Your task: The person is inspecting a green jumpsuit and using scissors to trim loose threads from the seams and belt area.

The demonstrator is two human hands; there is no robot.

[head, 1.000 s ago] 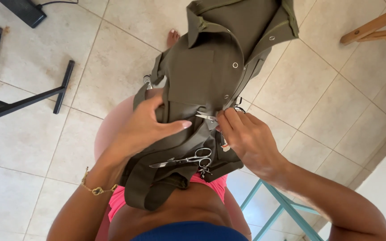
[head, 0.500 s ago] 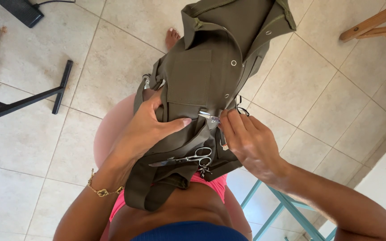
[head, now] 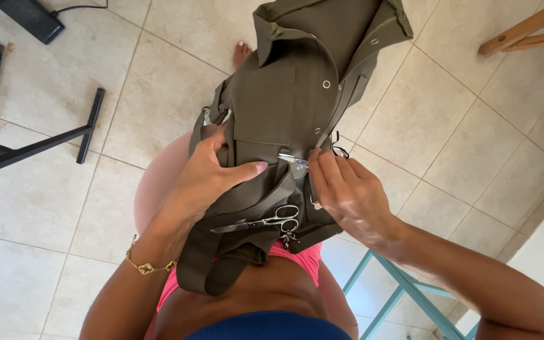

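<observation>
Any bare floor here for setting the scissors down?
Bare tile lies between the black stand and the olive jacket, and more right of the jacket. The lap is crowded: left hand, right hand, scissors.

Head camera, straight down, close over lap
</observation>
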